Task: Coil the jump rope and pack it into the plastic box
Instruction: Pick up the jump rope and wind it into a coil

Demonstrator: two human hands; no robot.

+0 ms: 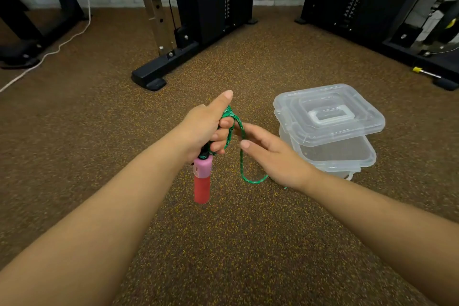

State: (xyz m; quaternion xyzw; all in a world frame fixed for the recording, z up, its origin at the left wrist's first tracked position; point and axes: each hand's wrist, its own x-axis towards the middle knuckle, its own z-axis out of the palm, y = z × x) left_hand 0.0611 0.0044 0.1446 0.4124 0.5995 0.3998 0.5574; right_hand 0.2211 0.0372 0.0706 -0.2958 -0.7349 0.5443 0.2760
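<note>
My left hand (207, 126) is closed around loops of the green jump rope (241, 156), thumb pointing up. A pink and red handle (202, 181) hangs below that fist. My right hand (269, 154) is just to the right, fingers stretched out, with a strand of the rope running under its palm and looping down beneath it. The clear plastic box (347, 156) stands on the floor right of my right hand. Its clear lid (327, 113) lies askew on top, leaving the near part of the box uncovered.
Speckled brown rubber floor (223, 243) lies all around. The black base of a cable machine (159, 74) stands ahead to the left, another black machine frame (397, 40) at the back right. A white cord (49, 53) runs across the floor at far left.
</note>
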